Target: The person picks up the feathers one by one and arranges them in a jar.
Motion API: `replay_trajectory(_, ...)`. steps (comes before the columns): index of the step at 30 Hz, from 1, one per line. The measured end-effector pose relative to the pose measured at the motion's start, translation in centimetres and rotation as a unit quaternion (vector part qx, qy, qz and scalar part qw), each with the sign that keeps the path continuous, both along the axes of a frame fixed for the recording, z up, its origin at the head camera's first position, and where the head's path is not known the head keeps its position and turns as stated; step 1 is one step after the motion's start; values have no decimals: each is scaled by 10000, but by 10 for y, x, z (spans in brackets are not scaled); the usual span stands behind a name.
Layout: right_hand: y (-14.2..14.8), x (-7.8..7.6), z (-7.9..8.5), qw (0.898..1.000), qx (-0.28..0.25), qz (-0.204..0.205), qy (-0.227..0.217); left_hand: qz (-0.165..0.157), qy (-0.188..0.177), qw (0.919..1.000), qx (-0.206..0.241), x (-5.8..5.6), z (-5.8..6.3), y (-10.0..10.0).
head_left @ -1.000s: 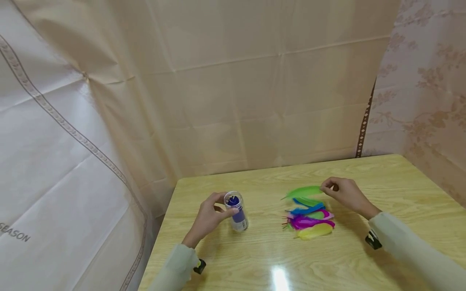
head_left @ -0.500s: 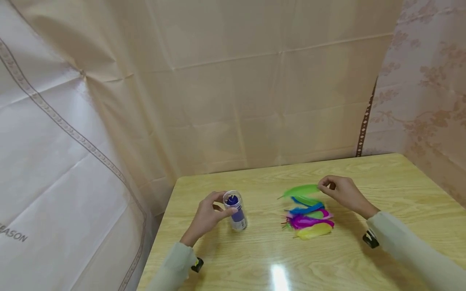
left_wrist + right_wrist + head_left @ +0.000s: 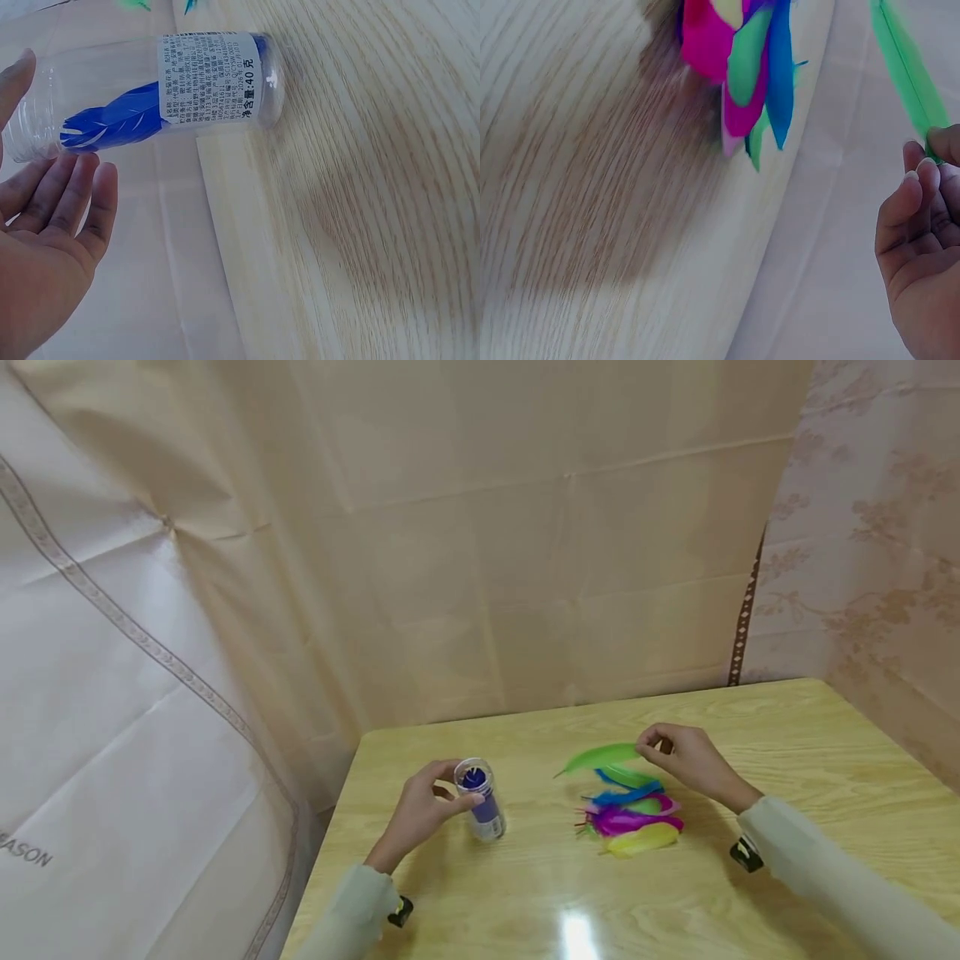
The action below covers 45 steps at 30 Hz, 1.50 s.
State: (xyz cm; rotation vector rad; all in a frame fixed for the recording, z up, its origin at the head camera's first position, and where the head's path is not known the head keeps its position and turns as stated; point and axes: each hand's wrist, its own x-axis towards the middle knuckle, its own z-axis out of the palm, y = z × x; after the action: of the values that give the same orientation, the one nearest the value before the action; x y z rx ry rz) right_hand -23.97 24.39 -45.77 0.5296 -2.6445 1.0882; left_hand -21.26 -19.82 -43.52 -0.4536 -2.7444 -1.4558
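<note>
Snugly, the left hand (image 3: 420, 807) holds one clear bottle (image 3: 488, 820) near its mouth, thumb on one side and fingers on the other, so the grasp is only partly closed. The bottle stands mouth up on the one table (image 3: 465, 906); one printed label (image 3: 210, 79) wraps its wall, and a blue feather (image 3: 124, 116) shows inside, though whether others hide behind the label cannot be told.

To the right of the bottle, the right hand (image 3: 686, 760) pinches one green feather (image 3: 602, 757) by an end between thumb and fingertips, its quill pointing toward the bottle.

Between that hand and the bottle, on the bottle's right, lies one loose feather pile (image 3: 617, 820). In it are one yellow feather (image 3: 643, 840) on the near edge and at least two green ones, with blue, magenta and pink overlapping too closely to count.
</note>
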Motion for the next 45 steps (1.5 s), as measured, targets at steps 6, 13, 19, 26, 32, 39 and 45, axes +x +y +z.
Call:
replay_trajectory(6,-7,2,4,9999,-20,149,6,40,11,10000,19,4,-3,-1)
replay_trajectory(13,-12,2,9,9997,22,173,189,-2,126,9999,25,1,-2,-2)
replay_trajectory(19,-15,1,13,9994,-15,250,237,68,117,9999,0,-1,0,-3)
replay_trajectory(26,-19,0,14,9996,18,220,174,49,119,9999,52,0,-4,-2)
replay_trajectory(32,-23,-1,15,9992,44,309,241,31,145,9999,60,2,-4,-1)
replay_trajectory(39,-27,2,16,9988,3,390,298,-25,116,9999,-34,4,-5,-1)
replay_trajectory(45,-29,1,22,9988,24,355,325,-22,130,9999,-6,4,-4,0)
